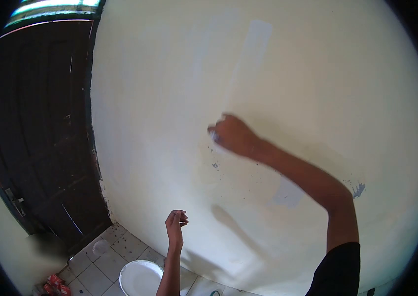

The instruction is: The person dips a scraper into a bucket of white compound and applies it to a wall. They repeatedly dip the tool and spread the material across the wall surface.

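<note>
My right hand (236, 135) is raised against the cream wall (159, 123), its fingers curled in a grip. Something small and whitish-blue shows at the fingertips, but blur and the fingers hide what it is. From above that hand, a pale whitish streak (259, 37) runs down the wall. Lower and to the left, my left hand (175, 220) hangs in front of the wall with loosely bent fingers, slightly apart. Nothing shows in it. Below the left hand, a white round tub (140, 276) stands on the floor, partly covered by my left forearm.
A dark door (41, 123) with a metal handle (15, 201) is on the left. Red packets (56, 286) and a pale round thing (101, 247) lie on the tiled floor (95, 278). Grey-blue patches (288, 192) and chipped spots (359, 190) mark the wall.
</note>
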Tool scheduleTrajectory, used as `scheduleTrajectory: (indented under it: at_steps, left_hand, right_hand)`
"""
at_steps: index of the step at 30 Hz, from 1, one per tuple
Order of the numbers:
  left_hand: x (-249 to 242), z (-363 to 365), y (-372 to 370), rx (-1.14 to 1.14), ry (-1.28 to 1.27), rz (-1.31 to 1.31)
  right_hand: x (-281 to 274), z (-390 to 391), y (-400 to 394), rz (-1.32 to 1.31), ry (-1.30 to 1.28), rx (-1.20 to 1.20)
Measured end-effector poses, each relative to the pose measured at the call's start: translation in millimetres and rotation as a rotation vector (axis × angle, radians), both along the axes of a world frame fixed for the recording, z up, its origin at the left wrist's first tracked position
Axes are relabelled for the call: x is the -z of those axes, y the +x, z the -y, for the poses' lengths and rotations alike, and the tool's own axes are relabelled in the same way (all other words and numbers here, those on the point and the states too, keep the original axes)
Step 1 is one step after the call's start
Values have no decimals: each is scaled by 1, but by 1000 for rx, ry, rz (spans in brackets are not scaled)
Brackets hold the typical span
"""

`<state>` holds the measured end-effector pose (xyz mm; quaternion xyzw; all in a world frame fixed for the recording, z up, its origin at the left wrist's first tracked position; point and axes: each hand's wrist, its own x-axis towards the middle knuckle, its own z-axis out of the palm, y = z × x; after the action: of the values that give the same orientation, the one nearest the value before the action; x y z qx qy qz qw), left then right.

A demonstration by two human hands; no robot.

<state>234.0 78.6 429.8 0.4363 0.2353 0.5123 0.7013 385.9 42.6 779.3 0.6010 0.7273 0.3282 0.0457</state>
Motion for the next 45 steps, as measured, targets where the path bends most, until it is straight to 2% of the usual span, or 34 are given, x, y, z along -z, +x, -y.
scheduleTrajectory:
  at_steps: [1, 4, 7, 9, 11, 14, 15, 18, 19, 21, 22, 23, 24, 26, 29, 33, 35, 36, 38, 40, 41, 43, 45]
  left_hand:
    - [-4, -1, 1, 11, -2, 16]
    - [-7, 0, 5, 31, -5, 24]
    - [-5, 1, 4, 19, 10, 20]
    - [2, -1, 11, 17, 5, 27]
    - [0, -2, 8, 30, -99, 91]
    - [-8, -5, 4, 17, -95, 112]
    - [-10, -5, 4, 20, -92, 117]
    - [-18, -9, 5, 27, -65, 155]
    - [-19, -9, 5, 44, -101, 179]
    - [-23, -4, 3, 69, -134, 201]
    - [-27, 1, 2, 79, -113, 208]
    - [-30, 1, 2, 87, -89, 215]
    - [-32, 1, 2, 91, -83, 216]
    - [-31, 5, 3, 110, -98, 209]
    - [-33, 4, 5, 142, -144, 251]
    - [-41, 10, 9, 165, -155, 314]
    - [-48, 12, 7, 201, -153, 316]
    - [-49, 12, 7, 201, -157, 312]
    - [-46, 17, 6, 191, -135, 311]
    - [-39, 17, 9, 205, -129, 315]
    - [-38, 16, 9, 214, -109, 324]
    - [-44, 20, 10, 198, -183, 335]
    - [-44, 24, 9, 210, -187, 347]
  right_hand:
    - [-30, -2, 0, -30, 66, -67]
    - [-122, -13, -11, 189, 300, -82]
    - [-197, -23, -16, 282, 479, -127]
    - [-228, -19, -5, 408, 613, -239]
    - [-246, -16, -10, 579, 733, -177]
    - [-238, -18, -3, 662, 705, -62]
    - [-225, -23, 5, 660, 624, -20]
    - [-148, -25, 9, 616, 415, 25]
    - [-116, -23, 15, 599, 383, -95]
    - [-61, -6, 1, 486, 184, -142]
    - [-42, 3, -4, 472, 205, -236]
    - [-38, 12, -18, 362, 99, -169]
    - [-45, 17, -23, 268, 139, -152]
    - [-76, 25, -28, 78, 236, -89]
    - [-169, 20, -9, -114, 347, -61]
    - [-280, 27, -9, 273, 885, -58]
    - [-296, 41, -29, 368, 971, -20]
    - [-294, 41, -28, 365, 966, -18]
    - [-283, 46, -24, 571, 863, -42]
    - [-246, 28, 6, 581, 713, -112]
    - [-210, 21, 3, 557, 618, 74]
    - [-123, 5, 10, 522, 404, 99]
    - [-29, 10, 0, 311, 233, -74]
